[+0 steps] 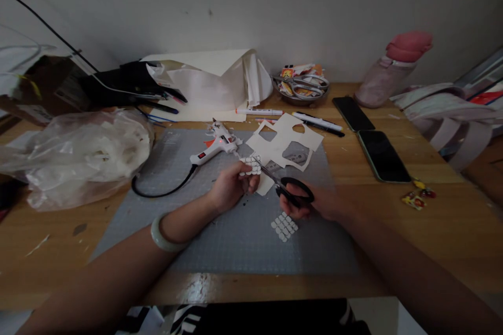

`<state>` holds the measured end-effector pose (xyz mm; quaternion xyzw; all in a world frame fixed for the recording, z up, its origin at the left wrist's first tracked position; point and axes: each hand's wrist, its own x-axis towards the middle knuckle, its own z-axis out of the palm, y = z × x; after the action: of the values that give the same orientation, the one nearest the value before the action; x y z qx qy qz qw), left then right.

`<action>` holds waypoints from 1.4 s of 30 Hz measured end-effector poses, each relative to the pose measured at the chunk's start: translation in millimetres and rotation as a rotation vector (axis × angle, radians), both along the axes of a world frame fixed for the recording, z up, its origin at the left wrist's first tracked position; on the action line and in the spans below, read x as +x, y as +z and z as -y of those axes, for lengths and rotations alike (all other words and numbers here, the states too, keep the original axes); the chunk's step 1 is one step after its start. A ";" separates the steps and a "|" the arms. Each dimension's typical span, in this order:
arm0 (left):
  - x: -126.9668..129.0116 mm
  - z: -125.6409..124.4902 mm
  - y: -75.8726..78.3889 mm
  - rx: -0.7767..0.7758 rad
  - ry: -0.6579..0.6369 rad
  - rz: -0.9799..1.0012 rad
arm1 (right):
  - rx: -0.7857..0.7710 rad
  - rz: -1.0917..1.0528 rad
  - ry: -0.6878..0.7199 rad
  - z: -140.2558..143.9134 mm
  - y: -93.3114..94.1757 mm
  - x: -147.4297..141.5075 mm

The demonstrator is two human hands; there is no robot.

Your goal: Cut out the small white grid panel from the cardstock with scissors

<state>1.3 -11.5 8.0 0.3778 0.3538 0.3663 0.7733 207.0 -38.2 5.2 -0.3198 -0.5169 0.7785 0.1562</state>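
A glue gun (215, 145) lies beside two phones (383, 156).

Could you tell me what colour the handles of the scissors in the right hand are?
Black: the scissors have black loop handles, seen in the head view.

Between the left hand's (231, 187) fingertips a matt white paper piece (251, 165) of small scales is pinched. Glossy black plastic loops are seen on the scissors (288, 189) around the right hand's (314, 204) fingers, with dull metal blades. Beneath both hands a matt grey cutting mat (220, 241) is laid on smooth wooden table (451, 230). Beyond the fingertips, a shiny white plastic glue gun (215, 147) is seen.
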 end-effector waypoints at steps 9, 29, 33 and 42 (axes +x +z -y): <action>0.6 0.0 3.7 0.007 -0.006 -0.020 | -0.006 -0.007 -0.015 -0.3 -0.6 0.0; 2.0 2.0 -8.4 0.239 -0.169 -0.138 | 0.069 0.021 0.031 -0.5 3.1 -1.5; 1.4 1.2 -9.8 0.271 -0.185 -0.114 | 0.073 0.020 0.032 -0.7 2.3 -1.3; 2.7 1.9 -8.0 0.220 -0.152 -0.103 | 0.064 0.037 0.011 0.0 3.0 -2.5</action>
<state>3.9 -13.4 0.0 0.5045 0.3212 0.3233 0.7333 204.5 -38.2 8.2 -0.3260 -0.5460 0.7565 0.1525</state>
